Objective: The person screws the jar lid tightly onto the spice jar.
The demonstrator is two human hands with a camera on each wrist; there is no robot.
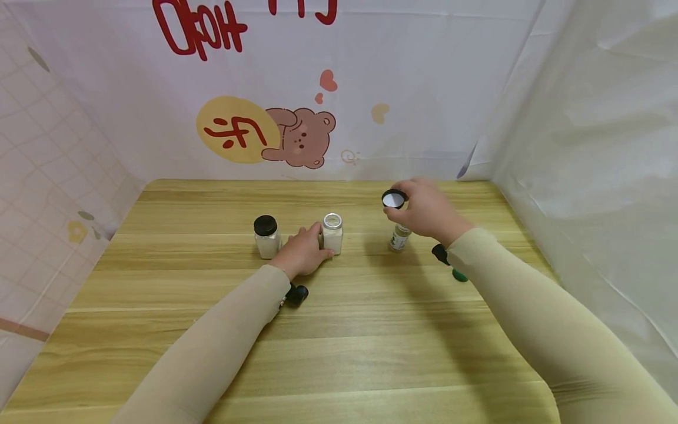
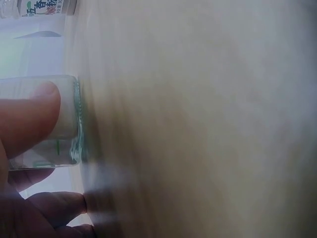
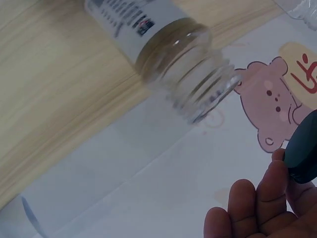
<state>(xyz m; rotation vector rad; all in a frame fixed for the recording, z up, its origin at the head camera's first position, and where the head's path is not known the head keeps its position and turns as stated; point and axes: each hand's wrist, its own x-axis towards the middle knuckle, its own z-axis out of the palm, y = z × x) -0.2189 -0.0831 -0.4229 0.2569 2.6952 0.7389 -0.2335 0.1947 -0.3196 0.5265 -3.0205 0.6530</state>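
Observation:
A square glass jar (image 1: 332, 238) with white contents stands uncapped on the table. My left hand (image 1: 303, 252) grips it low, the thumb (image 2: 37, 116) pressed along the glass in the left wrist view. Higher up, my right hand (image 1: 426, 211) pinches a round black lid (image 1: 393, 200) by its edge, its white lining facing me. Below that hand stands a small labelled spice bottle (image 1: 399, 239); its threaded neck (image 3: 198, 74) is bare in the right wrist view. A second jar of white contents, with its black lid (image 1: 265, 225) on, stands left of my left hand.
Beside my left sleeve lies a black-capped item (image 1: 299, 294), partly hidden by the forearm. A black piece (image 1: 441, 254) and a green piece (image 1: 459, 275) show at my right sleeve's edge. A white printed sheet (image 1: 424, 88) hangs behind the wooden table (image 1: 339, 365).

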